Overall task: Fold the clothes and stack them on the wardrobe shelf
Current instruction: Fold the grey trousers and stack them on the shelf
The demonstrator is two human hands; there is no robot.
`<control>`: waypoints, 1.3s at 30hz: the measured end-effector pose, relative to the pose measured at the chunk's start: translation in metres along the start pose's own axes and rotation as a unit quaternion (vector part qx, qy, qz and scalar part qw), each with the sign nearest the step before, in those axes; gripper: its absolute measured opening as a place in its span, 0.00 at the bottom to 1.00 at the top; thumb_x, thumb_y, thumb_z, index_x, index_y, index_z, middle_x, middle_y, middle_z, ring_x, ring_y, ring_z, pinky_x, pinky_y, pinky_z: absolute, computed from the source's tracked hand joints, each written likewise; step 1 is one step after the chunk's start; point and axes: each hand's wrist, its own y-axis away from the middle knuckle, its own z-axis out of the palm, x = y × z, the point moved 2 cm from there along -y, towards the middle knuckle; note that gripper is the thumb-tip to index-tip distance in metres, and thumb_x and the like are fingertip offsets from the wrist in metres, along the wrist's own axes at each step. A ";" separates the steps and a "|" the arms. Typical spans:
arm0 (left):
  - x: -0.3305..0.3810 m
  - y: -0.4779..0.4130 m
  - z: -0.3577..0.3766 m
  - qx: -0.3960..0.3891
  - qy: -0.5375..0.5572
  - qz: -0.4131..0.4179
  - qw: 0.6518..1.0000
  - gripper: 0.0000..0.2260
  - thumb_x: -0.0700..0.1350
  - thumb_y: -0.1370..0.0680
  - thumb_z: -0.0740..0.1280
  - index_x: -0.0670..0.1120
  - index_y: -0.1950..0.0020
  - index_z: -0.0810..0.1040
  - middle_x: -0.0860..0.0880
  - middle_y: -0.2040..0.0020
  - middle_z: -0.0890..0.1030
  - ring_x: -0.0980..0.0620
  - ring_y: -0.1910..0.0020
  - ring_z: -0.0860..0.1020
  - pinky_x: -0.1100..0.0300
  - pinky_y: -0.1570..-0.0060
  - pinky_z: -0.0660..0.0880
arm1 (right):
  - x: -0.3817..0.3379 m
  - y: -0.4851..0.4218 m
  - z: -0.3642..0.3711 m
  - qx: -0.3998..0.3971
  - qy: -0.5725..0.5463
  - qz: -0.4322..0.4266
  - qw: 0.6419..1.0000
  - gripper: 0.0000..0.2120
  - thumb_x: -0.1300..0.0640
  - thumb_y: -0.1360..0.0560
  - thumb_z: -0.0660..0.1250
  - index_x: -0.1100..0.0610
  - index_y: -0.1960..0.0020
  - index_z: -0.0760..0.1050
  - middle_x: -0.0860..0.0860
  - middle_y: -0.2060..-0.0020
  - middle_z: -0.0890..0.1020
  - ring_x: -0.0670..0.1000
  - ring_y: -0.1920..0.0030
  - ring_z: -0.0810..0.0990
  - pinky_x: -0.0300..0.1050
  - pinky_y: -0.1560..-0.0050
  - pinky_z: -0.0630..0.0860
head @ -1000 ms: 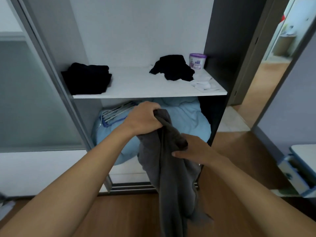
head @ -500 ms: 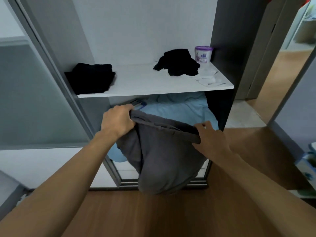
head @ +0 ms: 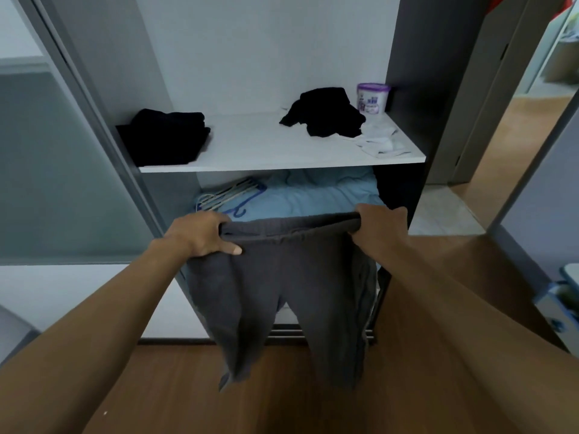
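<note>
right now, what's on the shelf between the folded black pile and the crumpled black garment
Nothing: the head view shows bare white shelf between the folded black pile and the crumpled black garment.

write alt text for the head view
The left hand and right hand hold grey trousers by the waistband, legs hanging, before a wardrobe. Its white shelf holds folded black clothes, a crumpled black garment, white cloths and a purple tub.

Dim cool indoor light, brighter doorway [head: 532, 98] at right, wide-angle edge bending, soft focus
</note>
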 end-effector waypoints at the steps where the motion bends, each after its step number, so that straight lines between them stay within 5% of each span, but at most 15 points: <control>1: -0.004 0.001 0.003 -0.043 0.005 -0.019 0.999 0.25 0.70 0.35 0.74 0.57 0.46 0.80 0.55 0.49 0.82 0.50 0.50 0.79 0.53 0.49 0.75 | -0.004 0.000 -0.007 0.002 -0.021 -0.017 1.000 0.09 0.48 0.22 0.63 0.52 0.55 0.75 0.45 0.63 0.76 0.49 0.59 0.74 0.46 0.54 0.54; 5: -0.006 0.006 0.018 -0.175 -0.020 -0.073 0.982 0.20 0.62 0.34 0.74 0.49 0.49 0.84 0.50 0.51 0.84 0.49 0.54 0.81 0.57 0.51 0.77 | -0.027 0.003 -0.034 -0.020 -0.096 -0.075 0.992 0.13 0.41 0.26 0.68 0.51 0.55 0.76 0.44 0.63 0.75 0.47 0.58 0.71 0.47 0.51 0.59; 9: 0.013 0.019 0.038 -0.249 0.000 -0.019 0.968 0.14 0.51 0.32 0.73 0.51 0.49 0.78 0.50 0.50 0.83 0.50 0.52 0.82 0.57 0.53 0.79 | -0.056 0.009 -0.061 0.013 -0.150 -0.101 0.983 0.05 0.50 0.30 0.70 0.49 0.58 0.74 0.43 0.64 0.76 0.48 0.59 0.74 0.50 0.48 0.69; 12: 0.041 0.026 0.058 -0.195 0.180 0.069 0.962 0.22 0.44 0.30 0.75 0.53 0.39 0.71 0.51 0.47 0.81 0.53 0.49 0.81 0.57 0.49 0.79 | -0.072 0.010 -0.076 0.011 -0.178 -0.096 0.979 0.05 0.56 0.34 0.69 0.50 0.59 0.75 0.45 0.65 0.79 0.49 0.60 0.76 0.49 0.51 0.71; 15: 0.081 0.029 0.066 -0.136 0.414 0.132 0.890 0.31 0.41 0.29 0.79 0.52 0.31 0.68 0.48 0.44 0.83 0.54 0.45 0.82 0.59 0.45 0.79 | -0.079 0.008 -0.083 0.017 -0.178 -0.085 0.980 0.06 0.57 0.35 0.68 0.49 0.60 0.75 0.45 0.65 0.79 0.49 0.60 0.77 0.48 0.50 0.70; 18: 0.106 0.023 0.060 -0.056 0.398 0.158 0.902 0.24 0.48 0.30 0.80 0.53 0.36 0.76 0.50 0.44 0.84 0.55 0.46 0.82 0.59 0.45 0.79 | -0.073 0.007 -0.085 0.025 -0.189 -0.053 0.980 0.07 0.59 0.35 0.68 0.49 0.60 0.73 0.44 0.65 0.78 0.47 0.62 0.75 0.48 0.48 0.68; 21: 0.112 0.017 0.051 -0.022 0.366 0.145 0.919 0.05 0.47 0.26 0.75 0.53 0.54 0.81 0.57 0.57 0.85 0.60 0.57 0.82 0.63 0.57 0.78 | -0.058 0.005 -0.087 0.044 -0.186 -0.022 0.981 0.08 0.59 0.34 0.68 0.48 0.58 0.74 0.43 0.63 0.78 0.47 0.61 0.74 0.47 0.47 0.66; 24: 0.117 0.012 0.040 -0.010 0.395 0.087 0.915 0.07 0.40 0.23 0.68 0.48 0.60 0.79 0.53 0.68 0.81 0.51 0.67 0.80 0.64 0.70 0.74 | -0.042 0.004 -0.089 0.067 -0.157 -0.014 0.985 0.06 0.56 0.32 0.69 0.48 0.56 0.75 0.43 0.64 0.78 0.48 0.61 0.75 0.47 0.48 0.63; 27: 0.122 0.008 0.023 0.007 0.498 0.008 0.867 0.10 0.35 0.23 0.62 0.48 0.57 0.79 0.47 0.69 0.79 0.48 0.74 0.77 0.64 0.79 0.72 | -0.024 0.005 -0.085 0.058 -0.081 -0.027 0.995 0.05 0.47 0.27 0.69 0.45 0.57 0.74 0.42 0.65 0.76 0.49 0.58 0.76 0.49 0.50 0.59; 30: 0.129 0.004 0.007 0.023 0.568 -0.038 0.822 0.11 0.34 0.22 0.59 0.47 0.53 0.79 0.46 0.67 0.78 0.49 0.73 0.74 0.60 0.73 0.76 | -0.007 0.012 -0.071 -0.005 -0.057 -0.002 0.998 0.11 0.40 0.27 0.70 0.46 0.53 0.77 0.45 0.58 0.79 0.49 0.50 0.75 0.51 0.45 0.64; 33: 0.140 0.007 -0.001 0.017 0.639 -0.088 0.764 0.13 0.34 0.21 0.55 0.47 0.54 0.76 0.47 0.73 0.76 0.50 0.79 0.73 0.60 0.75 0.77 | -0.006 0.021 -0.055 -0.086 -0.219 0.033 0.971 0.15 0.42 0.28 0.73 0.51 0.49 0.76 0.48 0.54 0.80 0.49 0.53 0.78 0.49 0.50 0.75; 36: 0.143 0.013 -0.005 0.000 0.710 -0.142 0.690 0.12 0.36 0.20 0.52 0.44 0.51 0.74 0.47 0.74 0.78 0.52 0.82 0.76 0.61 0.77 0.78 | -0.020 0.029 -0.043 -0.117 -0.321 0.021 0.940 0.15 0.46 0.26 0.72 0.50 0.47 0.70 0.48 0.54 0.79 0.49 0.56 0.78 0.46 0.59 0.74; 39: 0.137 0.019 -0.006 -0.016 0.739 -0.146 0.657 0.13 0.38 0.19 0.51 0.43 0.45 0.75 0.48 0.70 0.80 0.54 0.79 0.78 0.61 0.72 0.81 | -0.031 0.035 -0.038 -0.090 -0.347 -0.045 0.932 0.11 0.55 0.22 0.65 0.48 0.46 0.63 0.50 0.51 0.77 0.54 0.53 0.79 0.56 0.53 0.78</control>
